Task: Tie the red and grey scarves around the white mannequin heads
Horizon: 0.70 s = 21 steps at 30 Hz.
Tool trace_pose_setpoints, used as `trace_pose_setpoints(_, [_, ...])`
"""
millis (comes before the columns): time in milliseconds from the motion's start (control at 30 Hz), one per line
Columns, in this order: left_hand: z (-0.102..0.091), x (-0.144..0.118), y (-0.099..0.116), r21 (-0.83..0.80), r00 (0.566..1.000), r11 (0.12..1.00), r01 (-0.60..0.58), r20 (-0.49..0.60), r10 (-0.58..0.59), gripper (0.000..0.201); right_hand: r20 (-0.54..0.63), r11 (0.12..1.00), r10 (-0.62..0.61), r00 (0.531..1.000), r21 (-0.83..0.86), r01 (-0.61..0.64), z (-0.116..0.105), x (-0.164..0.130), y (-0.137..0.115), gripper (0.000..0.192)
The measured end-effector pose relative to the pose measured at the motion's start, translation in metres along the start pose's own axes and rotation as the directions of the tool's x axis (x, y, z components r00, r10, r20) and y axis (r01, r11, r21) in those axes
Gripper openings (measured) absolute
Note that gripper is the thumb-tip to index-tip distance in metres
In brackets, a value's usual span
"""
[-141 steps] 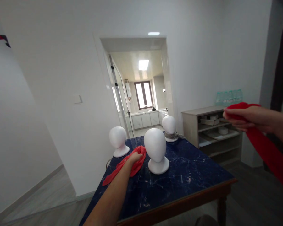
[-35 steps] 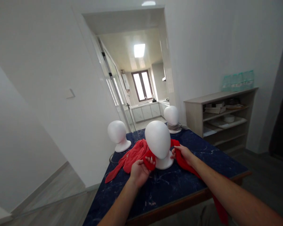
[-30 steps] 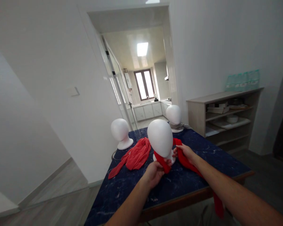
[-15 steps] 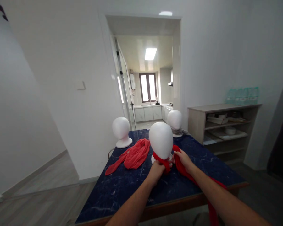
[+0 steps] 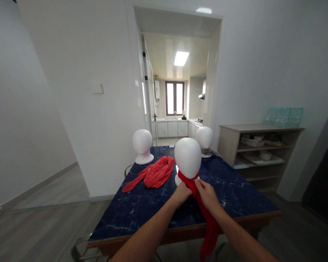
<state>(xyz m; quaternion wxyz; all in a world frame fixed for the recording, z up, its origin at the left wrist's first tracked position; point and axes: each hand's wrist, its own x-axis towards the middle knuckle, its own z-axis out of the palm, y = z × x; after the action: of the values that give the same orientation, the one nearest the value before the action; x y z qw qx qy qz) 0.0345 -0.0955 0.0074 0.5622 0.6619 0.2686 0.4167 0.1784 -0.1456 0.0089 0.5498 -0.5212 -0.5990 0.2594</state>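
Both hands, apart half a second ago, now meet below the nearest mannequin head (image 5: 187,158). Left hand (image 5: 182,193) and right hand (image 5: 206,194): each closed on the red scarf (image 5: 191,184) looped round its neck; tail hangs past the table (image 5: 235,196) edge. Second red scarf (image 5: 153,175): loose, left.

Three mannequin heads (image 5: 187,158) on table (image 5: 235,196), loose scarf (image 5: 153,175) left of nearest, shelf unit (image 5: 258,153) right.

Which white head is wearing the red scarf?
The nearest head, in the middle; both hands hold the red scarf at its neck. The other two have none.
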Motion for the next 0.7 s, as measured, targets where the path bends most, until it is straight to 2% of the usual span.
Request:
trace_pose_setpoints(100, [0.002,-0.001,0.002,-0.006,0.994,0.995,-0.098,0.041,0.098,0.035,0.006,0.999,0.009,1.0,-0.046,-0.008,0.002,-0.001,-0.003,0.035])
trace_pose_setpoints(200, [0.003,-0.001,0.001,0.022,0.989,0.989,-0.145,0.034,0.144,0.034,-0.012,0.997,0.02,1.0,-0.07,-0.021,0.003,0.0,-0.002,0.039])
trace_pose_setpoints(367, [0.001,0.004,-0.01,0.067,0.999,0.996,-0.05,-0.017,0.051,0.036,0.007,0.999,0.022,1.0,-0.041,-0.022,0.0,0.006,-0.001,0.028])
trace_pose_setpoints(533, [-0.002,0.005,-0.017,0.075,0.99,0.995,0.062,-0.13,-0.052,0.029,-0.007,0.977,-0.069,0.998,-0.201,0.066,-0.003,0.005,0.0,0.02])
trace_pose_setpoints(600, [-0.003,0.005,-0.016,0.041,0.99,0.997,0.065,-0.128,-0.059,0.028,-0.038,0.956,-0.092,0.995,-0.284,0.078,-0.002,0.005,0.004,0.012])
trace_pose_setpoints(700, [-0.002,0.005,-0.014,-0.069,0.99,0.995,0.069,-0.12,-0.077,0.028,-0.062,0.885,-0.148,0.987,-0.453,0.104,-0.003,0.007,0.011,0.012])
